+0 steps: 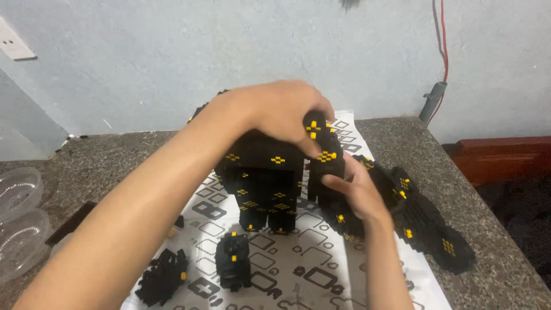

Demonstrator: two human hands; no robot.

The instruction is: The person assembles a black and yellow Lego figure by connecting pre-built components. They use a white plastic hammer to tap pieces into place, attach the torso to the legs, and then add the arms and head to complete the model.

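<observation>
- Fingers (pixel 313 135) of the left hand (pixel 275 112) curl down over the top of a black block piece (pixel 326 161) with yellow studs, pinching it from above against the model (pixel 261 178).
- At the far left, clear tubs (pixel 20 221) sit stacked on the stone counter (pixel 115 155), well apart from the work.
- On the patterned sheet (pixel 298 270), a spiky loose chunk (pixel 162 277) and a squarer chunk (pixel 233 259) lie near the front edge, just in front of the model's legs.
- The model itself stands upright mid-sheet, a blocky black body with yellow dots, partly hidden by the left forearm.
- Right hand (pixel 359 192) comes up from below, fingers half closed around the piece's lower side, thumb toward the body; I cannot tell how firmly it grips.
- Further right, a long flat black slab (pixel 427 227) lies across the sheet's edge onto the counter, touching the back of the right hand or very near it.
- My worry: pressing from above could crack the model's stacked legs or tip the whole thing forward onto the loose chunks.
- The right wrist could also sweep the slab off toward the counter's right edge.
- If the pinch slips, the piece may shed small blocks onto the busy print, where they would be hard to spot.
</observation>
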